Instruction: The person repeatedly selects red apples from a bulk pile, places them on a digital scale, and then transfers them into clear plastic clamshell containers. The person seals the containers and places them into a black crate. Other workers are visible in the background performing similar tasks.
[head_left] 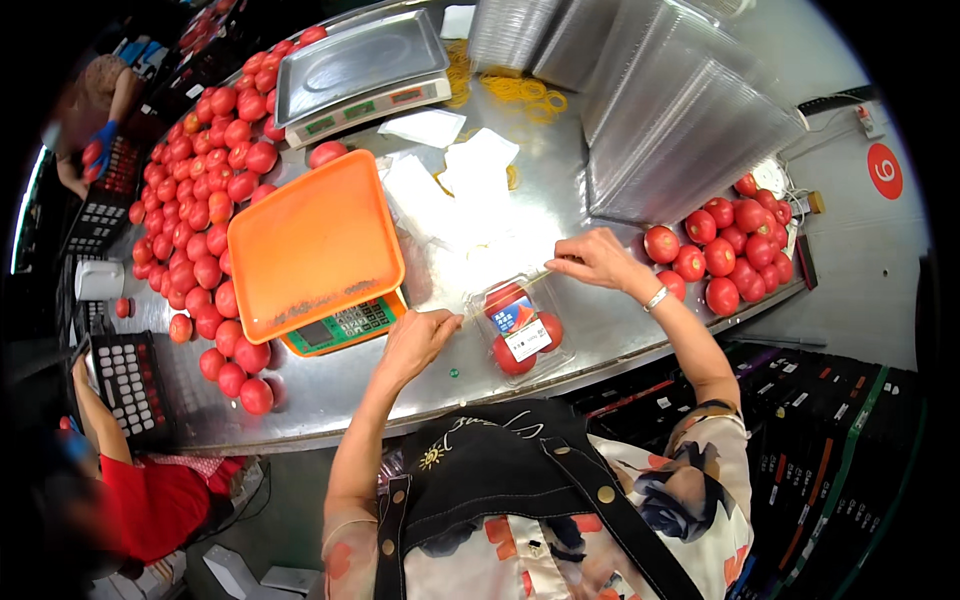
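Observation:
A clear plastic box (556, 358) of tomatoes, with a blue and a white label on its lid, lies on the steel table before me. My left hand (422, 340) is closed in a pinch at the box's left side. Beyond its far right corner, my right hand (598, 260) pinches too. A thin, yellowish rubber band seems to stretch between both hands across the far end of the box; it is faint here. Left of my left hand stands an orange-topped scale (318, 250) with a green keypad.
Many tomatoes (205, 185) cover the table's left side. More tomatoes (735, 250) lie at the right, beside tall stacks of clear boxes (680, 130). A steel-topped scale (362, 68), yellow rubber bands (525, 95) and white papers (480, 165) lie farther back. Two people work at the left.

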